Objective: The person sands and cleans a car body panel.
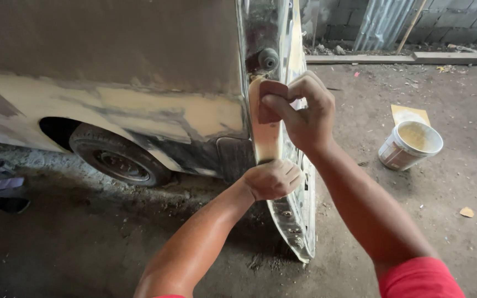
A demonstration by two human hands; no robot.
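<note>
My right hand [305, 113] grips a small brown sanding block [270, 99] and presses it against the yellowish filler strip [266, 140] on the rear corner of a vehicle body [139, 66]. My left hand [271, 179] is closed around the lower edge of that same corner panel, just below the filler. The panel's bottom tip [299, 243] hangs near the ground. Patches of pale filler [194, 113] run along the vehicle's side above the rear wheel [120, 157].
A white bucket [409, 144] of yellowish paste stands on the dirt floor at right, next to a yellow sheet [409, 114]. A block wall and corrugated metal [382, 22] lie behind. A person's foot in a dark shoe [6, 204] shows at far left.
</note>
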